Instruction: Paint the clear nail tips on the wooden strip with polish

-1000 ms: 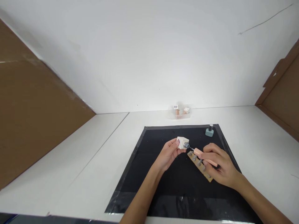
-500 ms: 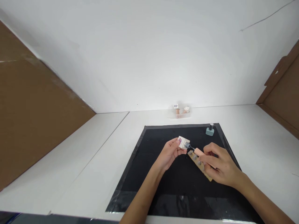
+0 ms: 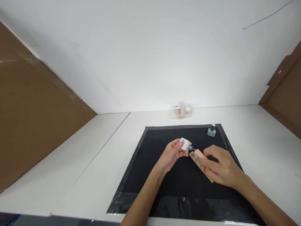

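Note:
My left hand (image 3: 172,153) is closed on a small white square nail polish bottle (image 3: 185,143) with a purple print, tipped so its grey neck points right. My right hand (image 3: 222,164) pinches a peach-coloured brush cap (image 3: 199,154). The cap's short dark stem (image 3: 193,149) reaches to the neck, and a small gap separates cap and bottle. How deep the brush sits inside is hidden. Below the cap lies a narrow tan strip with several grey round knobs (image 3: 202,169), partly covered by my right hand.
A teal nail polish bottle (image 3: 211,132) with a grey cap stands at the mat's far right corner. Behind the black mat (image 3: 145,175), a clear container (image 3: 181,116) holds white-and-peach pieces. Brown cardboard panels (image 3: 39,119) flank the white table (image 3: 94,169) left and right.
My right hand has moved slightly left, bringing the peach cap closer to the bottle. Less of the stem shows. My left hand has turned the bottle a little.

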### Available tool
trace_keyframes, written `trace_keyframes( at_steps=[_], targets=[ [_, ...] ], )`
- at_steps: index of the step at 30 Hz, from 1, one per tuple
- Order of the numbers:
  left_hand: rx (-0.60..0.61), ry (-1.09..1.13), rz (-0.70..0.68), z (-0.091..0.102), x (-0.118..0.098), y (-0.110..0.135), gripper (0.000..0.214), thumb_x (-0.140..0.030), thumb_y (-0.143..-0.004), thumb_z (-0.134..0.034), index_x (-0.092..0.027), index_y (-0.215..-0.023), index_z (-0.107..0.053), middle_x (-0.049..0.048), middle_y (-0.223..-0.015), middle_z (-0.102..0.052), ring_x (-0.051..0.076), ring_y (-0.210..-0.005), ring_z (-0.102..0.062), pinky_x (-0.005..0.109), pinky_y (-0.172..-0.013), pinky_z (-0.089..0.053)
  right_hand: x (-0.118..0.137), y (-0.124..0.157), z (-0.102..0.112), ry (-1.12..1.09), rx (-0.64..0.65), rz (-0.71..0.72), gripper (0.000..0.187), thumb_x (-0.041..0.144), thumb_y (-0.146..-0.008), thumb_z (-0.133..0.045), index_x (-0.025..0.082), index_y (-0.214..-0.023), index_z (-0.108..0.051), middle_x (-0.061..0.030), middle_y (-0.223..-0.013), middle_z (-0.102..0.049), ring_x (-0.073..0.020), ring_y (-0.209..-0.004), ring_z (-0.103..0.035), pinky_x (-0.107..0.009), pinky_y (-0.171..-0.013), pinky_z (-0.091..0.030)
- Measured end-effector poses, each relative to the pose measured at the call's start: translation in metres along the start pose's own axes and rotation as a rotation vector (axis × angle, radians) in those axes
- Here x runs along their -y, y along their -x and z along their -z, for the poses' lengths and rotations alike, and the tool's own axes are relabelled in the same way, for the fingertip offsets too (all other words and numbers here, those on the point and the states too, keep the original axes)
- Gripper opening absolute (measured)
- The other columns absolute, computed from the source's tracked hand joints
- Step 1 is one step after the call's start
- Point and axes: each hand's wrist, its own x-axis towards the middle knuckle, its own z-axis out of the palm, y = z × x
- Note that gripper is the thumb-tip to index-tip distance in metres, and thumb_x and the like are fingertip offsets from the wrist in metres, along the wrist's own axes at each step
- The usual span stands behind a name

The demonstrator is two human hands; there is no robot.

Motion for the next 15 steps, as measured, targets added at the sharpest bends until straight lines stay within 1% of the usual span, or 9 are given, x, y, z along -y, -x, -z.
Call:
trace_keyframes(
  at_steps=[3,8,15],
  targets=[
    [0.004,-0.001,-0.003,0.0002,0.0,0.0002,0.039,-0.042,-0.056,-0.078,-0.011,-0.07,-0.06,0.0012,-0.062,-0.062,0.009,-0.05,-0.055,0.024,-0.054,-0.047,-0.0005,0.0006,-0.0009,0.054,0.048,0.032,0.025,0.002,-0.078,-0.044,0.018,-0.083,-0.061,-0.0034,-0.066,-0.055,-0.0138,-0.056,-0.052,-0.026,-0.048,-0.046],
    [0.01,-0.006,-0.009,0.0018,0.0016,-0.0006,0.039,-0.042,-0.054,-0.079,-0.012,-0.069,-0.058,0.0007,-0.063,-0.061,0.009,-0.051,-0.055,0.024,-0.054,-0.047,-0.0008,0.0007,-0.0022,0.104,0.085,0.06,0.027,0.002,-0.078,-0.042,0.018,-0.083,-0.063,-0.0029,-0.063,-0.056,-0.0139,-0.056,-0.052,-0.027,-0.048,-0.047],
    [0.013,-0.01,-0.014,0.0031,0.0022,-0.0008,0.04,-0.042,-0.054,-0.079,-0.012,-0.07,-0.058,0.0008,-0.064,-0.061,0.009,-0.05,-0.055,0.024,-0.054,-0.047,0.0,0.0001,-0.0028,0.072,0.096,0.049,0.021,0.002,-0.078,-0.044,0.014,-0.082,-0.06,-0.0048,-0.064,-0.055,-0.0134,-0.052,-0.047,-0.026,-0.048,-0.044]
  ],
)
